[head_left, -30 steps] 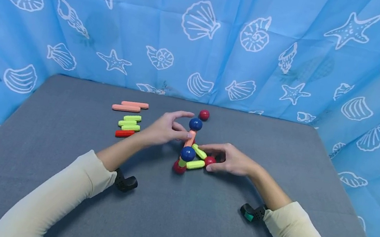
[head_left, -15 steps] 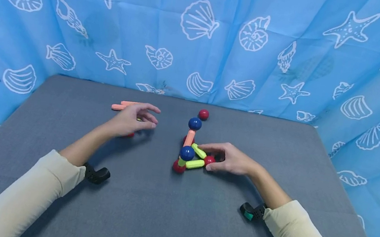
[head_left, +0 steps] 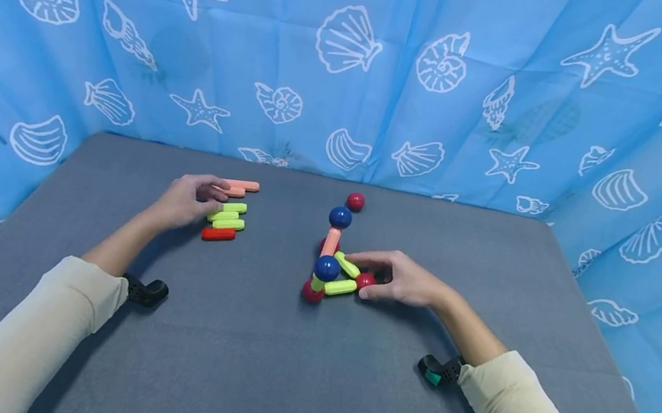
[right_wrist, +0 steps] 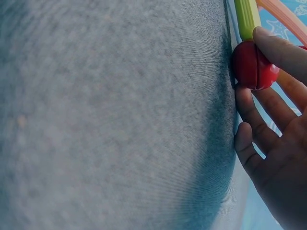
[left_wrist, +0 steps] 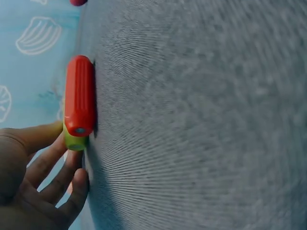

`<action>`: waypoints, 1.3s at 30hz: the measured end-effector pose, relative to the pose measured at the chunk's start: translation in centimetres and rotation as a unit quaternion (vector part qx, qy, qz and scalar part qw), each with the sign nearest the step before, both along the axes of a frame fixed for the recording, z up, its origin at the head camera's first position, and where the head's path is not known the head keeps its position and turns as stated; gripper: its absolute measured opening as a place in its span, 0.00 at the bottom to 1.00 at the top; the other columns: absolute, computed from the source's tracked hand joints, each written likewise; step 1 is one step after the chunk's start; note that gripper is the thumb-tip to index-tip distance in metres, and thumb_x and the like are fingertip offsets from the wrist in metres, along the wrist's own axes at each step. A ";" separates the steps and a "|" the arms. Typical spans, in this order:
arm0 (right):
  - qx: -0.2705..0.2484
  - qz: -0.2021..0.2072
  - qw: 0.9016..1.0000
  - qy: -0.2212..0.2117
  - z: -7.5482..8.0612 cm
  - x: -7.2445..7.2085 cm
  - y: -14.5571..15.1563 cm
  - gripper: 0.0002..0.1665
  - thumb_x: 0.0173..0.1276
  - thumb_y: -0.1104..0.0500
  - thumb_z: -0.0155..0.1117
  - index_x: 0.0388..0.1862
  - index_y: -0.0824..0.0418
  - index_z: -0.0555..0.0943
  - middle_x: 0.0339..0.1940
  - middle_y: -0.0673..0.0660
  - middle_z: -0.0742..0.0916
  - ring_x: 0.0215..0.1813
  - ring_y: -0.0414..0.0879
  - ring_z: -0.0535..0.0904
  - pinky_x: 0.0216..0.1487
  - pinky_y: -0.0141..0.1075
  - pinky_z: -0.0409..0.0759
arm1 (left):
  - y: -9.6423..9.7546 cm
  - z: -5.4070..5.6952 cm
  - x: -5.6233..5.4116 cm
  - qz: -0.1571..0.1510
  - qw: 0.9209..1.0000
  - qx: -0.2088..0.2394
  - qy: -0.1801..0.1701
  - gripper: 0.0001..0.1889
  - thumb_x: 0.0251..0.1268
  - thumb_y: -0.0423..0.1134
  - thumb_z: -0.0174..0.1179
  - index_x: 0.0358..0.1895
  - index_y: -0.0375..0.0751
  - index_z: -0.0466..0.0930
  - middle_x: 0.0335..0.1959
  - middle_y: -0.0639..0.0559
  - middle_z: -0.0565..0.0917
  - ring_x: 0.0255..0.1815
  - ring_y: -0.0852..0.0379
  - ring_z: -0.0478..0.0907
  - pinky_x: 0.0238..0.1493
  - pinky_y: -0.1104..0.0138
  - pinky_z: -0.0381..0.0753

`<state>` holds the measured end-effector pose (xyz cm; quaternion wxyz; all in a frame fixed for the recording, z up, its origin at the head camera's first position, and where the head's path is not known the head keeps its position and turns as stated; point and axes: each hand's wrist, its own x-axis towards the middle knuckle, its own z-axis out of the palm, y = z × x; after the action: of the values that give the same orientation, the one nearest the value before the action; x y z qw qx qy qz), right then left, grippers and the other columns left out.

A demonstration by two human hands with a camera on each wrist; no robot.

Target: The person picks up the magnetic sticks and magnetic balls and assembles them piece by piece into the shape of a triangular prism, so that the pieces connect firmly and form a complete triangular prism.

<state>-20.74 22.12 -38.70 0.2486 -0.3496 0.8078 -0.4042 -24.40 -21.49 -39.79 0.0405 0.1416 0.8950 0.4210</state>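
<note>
My right hand [head_left: 400,279] pinches a red ball [right_wrist: 249,67] at the right corner of a magnetic stick-and-ball build. Two lime sticks [head_left: 340,287] run from that ball toward two more red balls [head_left: 312,292] on the table. A pink stick [head_left: 330,241] links two raised blue balls [head_left: 326,268]. My left hand [head_left: 185,201] is at the loose sticks on the left. Its thumb is by the end of a lime stick [left_wrist: 76,143], and its fingers reach over the pink sticks [head_left: 243,185]. A red stick [left_wrist: 80,96] lies nearest the left wrist camera.
A loose red ball [head_left: 355,202] sits behind the build. Several lime sticks [head_left: 228,224] lie in a short row on the grey tabletop [head_left: 302,390]. A blue curtain [head_left: 349,94] with white shell prints hangs behind and at the sides.
My left hand has let go of the build and moved left to the loose sticks. The right hand keeps its place at the red ball.
</note>
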 end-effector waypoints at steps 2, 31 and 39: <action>0.000 0.001 1.000 -0.001 0.0 0.0 -0.1 0.36 0.66 0.60 0.69 0.72 0.62 0.70 0.68 0.57 0.78 0.58 0.51 0.74 0.61 0.49 0.72 | -0.1 -0.2 -0.1 0.000 1.000 -0.008 -0.006 0.21 0.71 0.28 0.57 0.65 0.29 0.71 0.55 0.32 0.81 0.59 0.38 0.77 0.58 0.47 0.77; 0.005 -0.005 1.000 -0.005 -0.2 -0.1 -0.1 0.36 0.66 0.60 0.69 0.73 0.61 0.70 0.67 0.56 0.78 0.55 0.52 0.74 0.57 0.47 0.74 | 6.5 3.3 2.8 -0.082 0.962 0.249 -0.081 0.26 0.68 0.36 0.64 0.67 0.40 0.70 0.57 0.38 0.81 0.53 0.56 0.81 0.55 0.58 0.80; 0.009 -0.011 1.000 -0.009 0.1 0.0 -0.2 0.36 0.67 0.60 0.69 0.73 0.61 0.70 0.65 0.57 0.79 0.54 0.52 0.74 0.56 0.47 0.74 | 9.5 4.2 3.7 -0.139 0.947 0.268 -0.109 0.24 0.70 0.34 0.62 0.66 0.39 0.70 0.57 0.37 0.81 0.55 0.50 0.81 0.56 0.61 0.80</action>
<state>-20.70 21.94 -38.63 0.2547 -0.3343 0.8130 -0.4031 -20.69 -11.97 -35.59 0.1561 0.2233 0.7107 0.6486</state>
